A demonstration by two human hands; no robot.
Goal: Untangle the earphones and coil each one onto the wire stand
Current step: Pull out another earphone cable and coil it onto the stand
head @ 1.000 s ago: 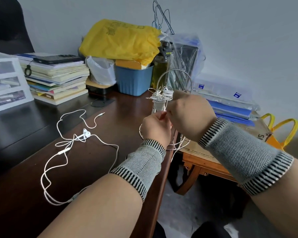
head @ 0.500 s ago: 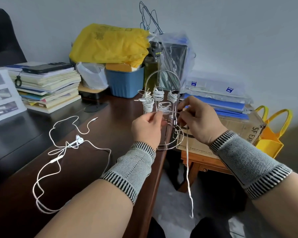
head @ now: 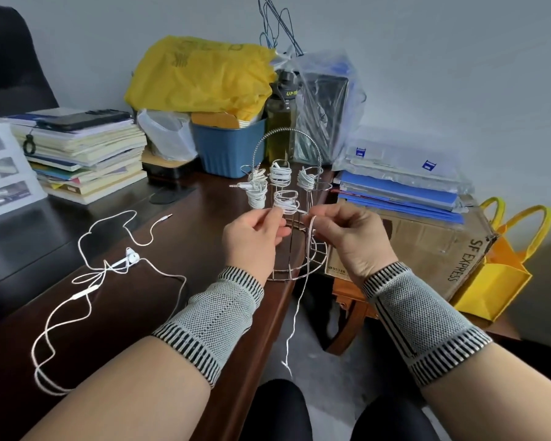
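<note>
While winding a fourth cord onto the front peg of the stand, mid-coil: three pegs behind already wrapped, this one carrying only a few turns. Right hand curled, thumb and forefinger pinching the cord just beside the peg, with the slack dropping off the desk edge and hanging toward the floor. Left hand with fingers curled in at the peg's left side, fingertips touching or pinching the wrap there; exact hold hard to make out. Stand upright at the desk's right edge. One more earphone lying loose on the desk to the left, well apart from the stand, not yet wound. Next move, judged: carry the pinched cord round the peg again while steadying the turns, feeding slack up evenly so loops neither slip off nor tip the light stand.
</note>
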